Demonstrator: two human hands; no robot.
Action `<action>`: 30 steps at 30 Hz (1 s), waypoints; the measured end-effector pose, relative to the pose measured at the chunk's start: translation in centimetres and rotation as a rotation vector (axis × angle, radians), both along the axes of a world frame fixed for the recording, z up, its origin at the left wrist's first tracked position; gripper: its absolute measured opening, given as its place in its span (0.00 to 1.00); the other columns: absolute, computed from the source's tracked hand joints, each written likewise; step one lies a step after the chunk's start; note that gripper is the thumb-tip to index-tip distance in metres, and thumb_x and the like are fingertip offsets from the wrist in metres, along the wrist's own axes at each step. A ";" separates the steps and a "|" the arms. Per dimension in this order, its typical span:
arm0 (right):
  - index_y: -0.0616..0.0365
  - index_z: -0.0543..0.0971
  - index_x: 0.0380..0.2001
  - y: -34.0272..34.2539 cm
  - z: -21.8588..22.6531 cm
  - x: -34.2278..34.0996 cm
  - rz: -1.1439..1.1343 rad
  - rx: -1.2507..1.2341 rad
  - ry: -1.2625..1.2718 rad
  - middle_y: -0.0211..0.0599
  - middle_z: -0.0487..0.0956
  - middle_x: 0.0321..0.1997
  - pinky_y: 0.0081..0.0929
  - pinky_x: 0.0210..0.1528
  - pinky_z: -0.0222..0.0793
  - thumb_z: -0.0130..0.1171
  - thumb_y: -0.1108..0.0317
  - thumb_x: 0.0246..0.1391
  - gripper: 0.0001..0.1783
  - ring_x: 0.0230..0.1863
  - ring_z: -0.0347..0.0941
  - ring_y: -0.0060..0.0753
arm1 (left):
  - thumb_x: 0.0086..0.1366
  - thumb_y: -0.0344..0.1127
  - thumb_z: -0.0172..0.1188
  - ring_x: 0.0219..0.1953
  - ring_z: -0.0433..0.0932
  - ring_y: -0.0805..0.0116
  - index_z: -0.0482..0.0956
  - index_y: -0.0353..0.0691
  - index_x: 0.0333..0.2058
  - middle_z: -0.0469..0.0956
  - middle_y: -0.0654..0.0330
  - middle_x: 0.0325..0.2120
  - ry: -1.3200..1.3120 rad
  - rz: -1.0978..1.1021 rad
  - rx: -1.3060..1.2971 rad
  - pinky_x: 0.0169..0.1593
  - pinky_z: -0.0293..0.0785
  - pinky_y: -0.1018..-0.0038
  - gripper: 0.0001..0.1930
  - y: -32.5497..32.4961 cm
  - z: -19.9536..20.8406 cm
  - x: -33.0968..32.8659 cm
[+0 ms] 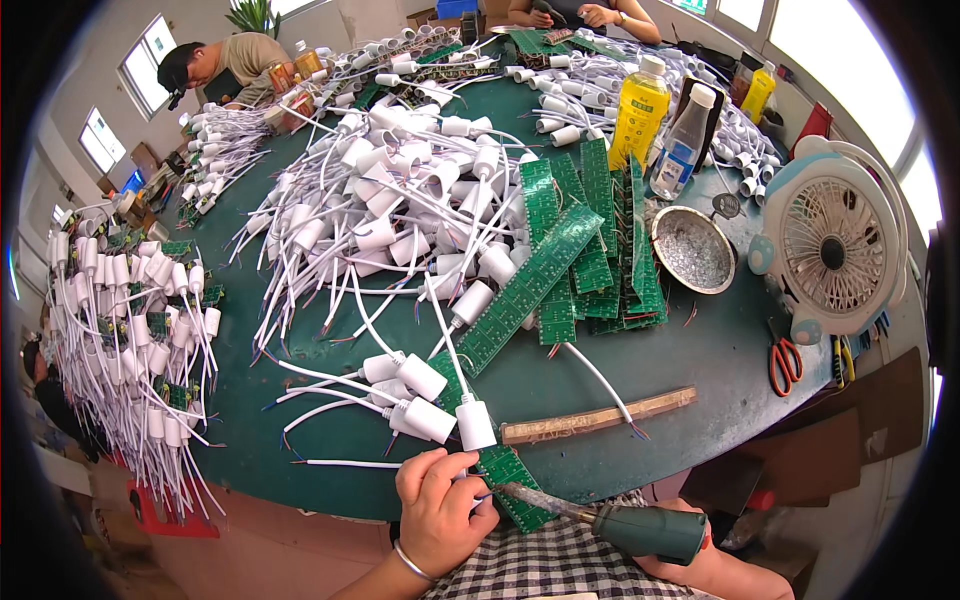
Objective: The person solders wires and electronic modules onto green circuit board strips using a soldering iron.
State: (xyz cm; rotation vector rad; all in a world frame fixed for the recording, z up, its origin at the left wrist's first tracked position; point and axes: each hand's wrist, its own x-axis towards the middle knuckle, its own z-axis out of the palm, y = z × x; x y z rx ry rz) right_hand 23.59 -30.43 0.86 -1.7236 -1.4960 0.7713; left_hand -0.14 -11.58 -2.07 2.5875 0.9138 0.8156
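At the table's near edge, a green circuit board strip lies partly over my lap. My left hand is closed at its left side, fingertips pinching a thin wire against it. A soldering iron with a dark green handle is in my right hand, which is largely hidden behind it. The iron's tip points left and meets the board beside my left fingertips. Just beyond, a white cylindrical socket with a white cable rests at the board's far end. Several similar corded sockets lie left of it.
A big heap of white corded sockets and stacked green boards covers the middle. To the right are bottles, a metal bowl, a fan and red-handled scissors. A wooden strip lies nearby. Two people sit across.
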 end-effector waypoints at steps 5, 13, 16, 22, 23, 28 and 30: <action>0.55 0.83 0.39 0.7 0.8 -0.1 0.002 0.033 0.003 0.35 0.80 0.35 0.28 0.35 0.72 0.71 0.68 0.37 0.20 0.33 0.77 0.35 | 0.38 0.25 0.65 0.50 0.66 0.47 0.74 0.44 0.28 0.73 0.58 0.45 0.004 -0.001 0.001 0.55 0.61 0.57 0.15 0.1 0.0 0.0; 0.64 0.75 0.44 -1.8 -0.6 1.2 -0.299 0.094 0.593 0.39 0.78 0.35 0.28 0.28 0.74 0.56 0.62 0.57 0.17 0.26 0.77 0.31 | 0.40 0.28 0.65 0.51 0.66 0.50 0.75 0.44 0.29 0.73 0.60 0.45 -0.017 -0.011 0.007 0.55 0.62 0.58 0.13 0.1 0.1 0.1; 0.64 0.73 0.47 -1.4 -0.9 0.4 -0.396 0.116 0.701 0.41 0.79 0.39 0.28 0.28 0.74 0.56 0.63 0.56 0.19 0.26 0.77 0.32 | 0.39 0.27 0.65 0.50 0.66 0.48 0.74 0.44 0.28 0.73 0.58 0.45 -0.021 -0.001 0.017 0.55 0.62 0.56 0.14 0.1 -0.1 -0.1; 0.67 0.74 0.47 -1.1 -1.7 -1.5 -0.521 0.086 0.647 0.39 0.78 0.35 0.29 0.33 0.70 0.62 0.70 0.54 0.19 0.29 0.72 0.27 | 0.38 0.28 0.65 0.50 0.67 0.48 0.75 0.44 0.28 0.74 0.59 0.44 -0.022 -0.002 0.006 0.55 0.63 0.57 0.14 -0.1 0.1 0.1; 0.67 0.74 0.47 -0.7 -0.9 -1.5 -0.469 0.117 0.528 0.39 0.78 0.35 0.29 0.33 0.70 0.61 0.71 0.54 0.18 0.29 0.72 0.28 | 0.38 0.28 0.65 0.50 0.67 0.48 0.75 0.44 0.28 0.74 0.59 0.44 -0.022 0.000 0.006 0.55 0.63 0.57 0.14 -0.1 0.1 0.0; 0.66 0.75 0.47 -0.1 0.7 -1.8 -0.433 -0.005 0.691 0.37 0.78 0.35 0.29 0.34 0.70 0.60 0.73 0.54 0.17 0.29 0.72 0.29 | 0.39 0.28 0.65 0.50 0.67 0.48 0.75 0.43 0.29 0.74 0.59 0.44 -0.012 0.008 0.012 0.55 0.62 0.57 0.14 -0.3 0.1 -0.1; 0.64 0.75 0.47 0.1 0.6 -1.8 -0.425 0.002 0.734 0.35 0.78 0.36 0.28 0.35 0.70 0.61 0.72 0.53 0.17 0.30 0.73 0.30 | 0.39 0.28 0.65 0.50 0.67 0.48 0.74 0.43 0.29 0.74 0.58 0.44 -0.020 0.003 0.010 0.55 0.62 0.57 0.14 -0.2 -0.1 -0.2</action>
